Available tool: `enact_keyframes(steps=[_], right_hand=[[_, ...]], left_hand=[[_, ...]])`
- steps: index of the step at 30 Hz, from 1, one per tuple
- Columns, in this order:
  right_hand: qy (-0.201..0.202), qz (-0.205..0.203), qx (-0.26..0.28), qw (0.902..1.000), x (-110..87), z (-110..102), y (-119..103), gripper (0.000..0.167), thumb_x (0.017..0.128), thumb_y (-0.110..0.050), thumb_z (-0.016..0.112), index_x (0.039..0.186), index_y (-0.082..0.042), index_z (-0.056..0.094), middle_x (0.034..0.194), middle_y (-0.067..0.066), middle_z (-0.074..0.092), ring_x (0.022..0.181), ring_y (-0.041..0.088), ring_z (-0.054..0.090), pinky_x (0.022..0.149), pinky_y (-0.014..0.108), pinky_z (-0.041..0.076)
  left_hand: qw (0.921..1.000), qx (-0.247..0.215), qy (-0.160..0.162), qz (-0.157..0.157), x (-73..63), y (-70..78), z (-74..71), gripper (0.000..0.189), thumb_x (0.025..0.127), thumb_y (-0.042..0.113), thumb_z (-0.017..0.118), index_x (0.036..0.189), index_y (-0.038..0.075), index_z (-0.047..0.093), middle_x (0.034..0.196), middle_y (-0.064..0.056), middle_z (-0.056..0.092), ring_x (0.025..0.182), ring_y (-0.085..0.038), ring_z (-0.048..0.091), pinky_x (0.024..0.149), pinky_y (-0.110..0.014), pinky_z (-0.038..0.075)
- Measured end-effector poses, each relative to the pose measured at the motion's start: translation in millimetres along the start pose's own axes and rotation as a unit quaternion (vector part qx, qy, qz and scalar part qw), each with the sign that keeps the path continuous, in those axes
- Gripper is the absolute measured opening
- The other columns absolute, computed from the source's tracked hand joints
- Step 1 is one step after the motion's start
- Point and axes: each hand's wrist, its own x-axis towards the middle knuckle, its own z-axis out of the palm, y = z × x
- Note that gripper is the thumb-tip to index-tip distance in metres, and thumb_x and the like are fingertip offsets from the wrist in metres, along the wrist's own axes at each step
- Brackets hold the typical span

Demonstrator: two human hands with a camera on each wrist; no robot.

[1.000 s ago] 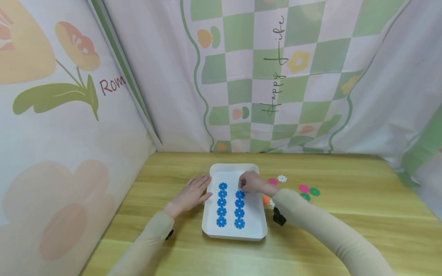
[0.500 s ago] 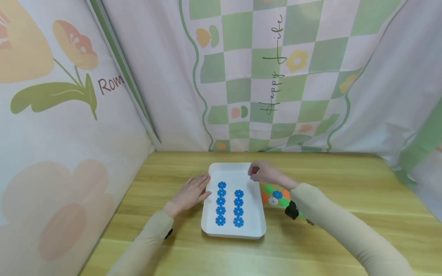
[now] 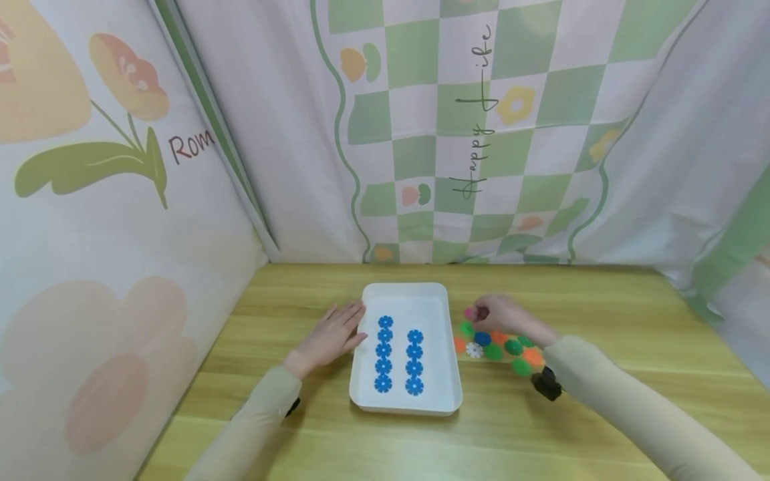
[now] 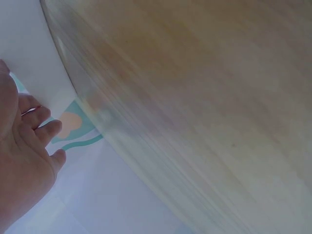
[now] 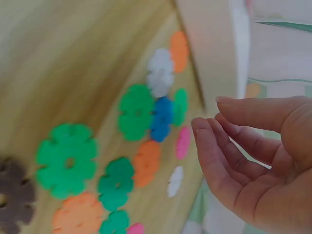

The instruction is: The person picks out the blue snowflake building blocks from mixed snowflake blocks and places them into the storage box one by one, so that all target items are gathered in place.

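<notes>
A white tray point(image 3: 404, 300) holds two columns of blue flower-shaped plastic discs, the left column point(image 3: 380, 351) longer than the right column point(image 3: 410, 353). My left hand point(image 3: 327, 342) rests against the tray's left rim with its fingers extended; the left wrist view shows that hand point(image 4: 24, 151) beside the tray's wall point(image 4: 31, 48). Just off the tray's right side, my right hand point(image 3: 506, 314) hovers above loose discs, near a pink disc point(image 3: 468, 312). In the right wrist view, nothing lies between the loosely bent fingers and thumb of the right hand point(image 5: 253, 161).
Loose flower discs lie right of the tray: a blue disc point(image 3: 482, 339), a white disc point(image 3: 474, 349), several green and orange ones, and a dark brown disc point(image 5: 14, 190). A patterned curtain point(image 3: 457, 133) hangs behind the wooden table point(image 3: 313, 427).
My right hand has moved from the top of the right blue column, over the tray's right rim, to the loose discs. The left hand stays at the tray's left rim.
</notes>
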Motion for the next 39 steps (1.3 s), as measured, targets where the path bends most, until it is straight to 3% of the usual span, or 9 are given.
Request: enact_keyframes(steps=[7,14,20,27,35,39], right_hand=[[-0.007,0.045,-0.006,0.9989,-4.2,7.5,10.1,0.006,0.081,0.0,0.067,0.086,0.0,0.065,0.078,0.006,0.062,0.067,0.014,0.05,0.061,0.025,0.045],[0.005,0.029,-0.026,0.9992,-4.1,9.4,16.9,0.015,0.072,0.005,0.07,0.087,0.002,0.067,0.08,0.009,0.065,0.069,0.015,0.053,0.063,0.026,0.049],[0.003,0.036,-0.049,0.9981,-3.3,14.2,20.2,0.017,0.072,0.001,0.076,0.087,0.0,0.068,0.085,0.01,0.067,0.075,0.017,0.057,0.067,0.03,0.053],[-0.004,0.049,-0.064,0.9967,-1.3,18.1,22.4,0.016,0.076,-0.002,0.077,0.088,-0.002,0.066,0.083,0.007,0.064,0.073,0.017,0.053,0.064,0.028,0.049],[-0.01,0.058,-0.027,0.9979,0.4,17.7,24.9,0.021,0.075,-0.001,0.077,0.086,-0.004,0.06,0.08,0.005,0.058,0.072,0.017,0.05,0.062,0.027,0.044],[-0.008,0.043,0.0,0.9991,-1.4,15.3,26.0,0.017,0.076,0.0,0.074,0.085,-0.002,0.06,0.079,0.005,0.058,0.07,0.016,0.05,0.062,0.026,0.044]], left_hand=[[1.0,0.001,0.001,0.002,-0.3,-0.8,0.3,0.066,0.106,0.048,0.037,0.155,0.005,0.029,0.164,-0.012,0.028,0.151,-0.03,0.031,0.125,-0.054,0.022],[1.0,0.0,-0.002,0.002,-1.5,-0.2,-1.3,0.066,0.106,0.048,0.036,0.156,0.005,0.028,0.164,-0.012,0.028,0.151,-0.03,0.031,0.125,-0.054,0.022],[1.0,-0.002,0.004,0.003,-0.9,-0.8,-0.3,0.065,0.106,0.047,0.038,0.155,0.005,0.03,0.163,-0.012,0.029,0.151,-0.03,0.031,0.124,-0.054,0.023],[1.0,0.001,0.0,0.003,0.0,-1.4,0.4,0.066,0.106,0.047,0.037,0.155,0.005,0.029,0.163,-0.011,0.028,0.151,-0.03,0.031,0.125,-0.053,0.023],[1.0,0.008,-0.004,-0.001,1.2,-2.4,2.4,0.066,0.106,0.048,0.036,0.156,0.006,0.028,0.164,-0.01,0.027,0.151,-0.029,0.031,0.125,-0.053,0.023],[1.0,0.006,-0.002,-0.001,1.4,-2.3,2.0,0.066,0.106,0.048,0.037,0.156,0.006,0.029,0.164,-0.011,0.028,0.151,-0.029,0.031,0.125,-0.053,0.023]])
